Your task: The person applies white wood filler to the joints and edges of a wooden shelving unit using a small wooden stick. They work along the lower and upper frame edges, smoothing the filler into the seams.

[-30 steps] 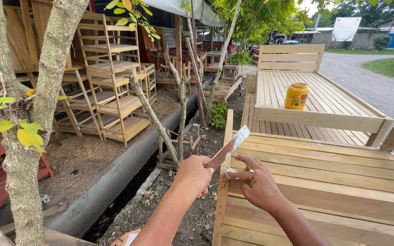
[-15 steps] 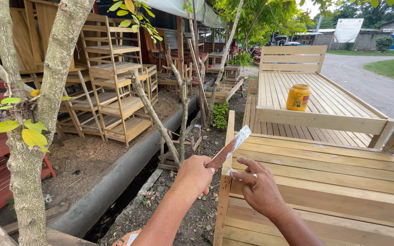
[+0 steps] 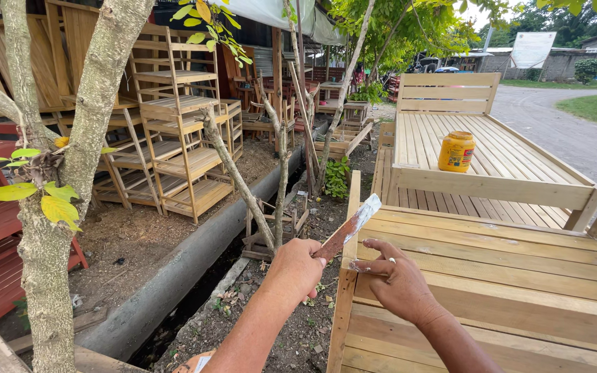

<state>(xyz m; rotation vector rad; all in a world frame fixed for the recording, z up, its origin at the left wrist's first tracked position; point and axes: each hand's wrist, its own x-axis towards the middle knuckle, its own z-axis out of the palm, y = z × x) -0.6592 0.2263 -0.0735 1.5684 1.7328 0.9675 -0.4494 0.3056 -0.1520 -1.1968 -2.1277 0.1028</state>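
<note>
- Left hand [image 3: 298, 266], low center of pic: curled in a fist round the handle of a putty knife [image 3: 348, 235]. Back of the hand faces the cam, so the fingers are mostly hidden.
- Putty knife: thin flat tool, reddish-brown at the handle end, pale grey-white at the blade end. It tilts up & to the right, w/ the blade tip just above the bed frame's corner, about mid-pic.
- Blade looks smeared w/ light stuff; can't tell what it is.
- Right hand [image 3: 399, 280], just right of the left one: fingers bent & held close, fingertips [image 3: 361, 265] pressing on the top edge of the near wooden bed frame [image 3: 519, 290]. There's a ring on one finger.
- The two hands are near each other but not touching.
- Near bed frame: light bare wood, wide flat boards, fills the lower right of the pic. A few pale spots show on the boards.
- 2nd wooden bed frame [image 3: 499, 186], upper right: slats on top, tall slatted headboard at the far end.
- Yellow jar [image 3: 456, 151] w/ an orange lid stands upright on those slats, well away from the hands.
- Tree trunk [image 3: 50, 262] at the left edge, w/ some yellow-green leaves.
- Wooden shelf racks [image 3: 181, 159] in the upper left, on bare dirt.
- Grey concrete ditch edge [image 3: 195, 262] runs from lower left up toward the middle.
- Thin bare sapling [image 3: 281, 166] stands btw the ditch & the beds.
</note>
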